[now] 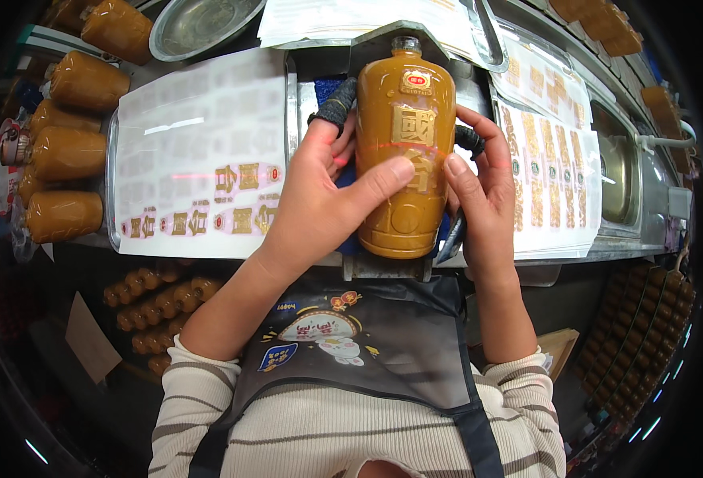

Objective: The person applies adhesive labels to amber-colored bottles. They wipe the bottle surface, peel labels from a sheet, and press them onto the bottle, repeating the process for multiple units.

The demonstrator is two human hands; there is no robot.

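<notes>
A glossy amber-brown bottle [381, 197] lies tilted before me, its clear threaded neck pointing away. Its front bears a small red-and-gold emblem [417, 81] and large gold characters [414, 125]. My left hand [333, 185] grips the left side, its thumb pressed on the lower character; a dark knitted finger cover [336, 106] wraps one finger. Against the right side rests my right hand [486, 179], thumb at the bottle's edge, with another dark cover [470, 140] on a finger. Below that hand, a dark flat object [452, 240] is partly hidden. A thin red light line crosses bottle and left hand.
Left, a sheet of gold character stickers [202, 131] lies on a metal tray; more sticker sheets [545, 173] lie right. Beneath the bottle is a metal cradle [387, 270] with blue cloth. Amber bottles [68, 152] line the left; a metal basin [205, 27] and sink [617, 161] flank the bench.
</notes>
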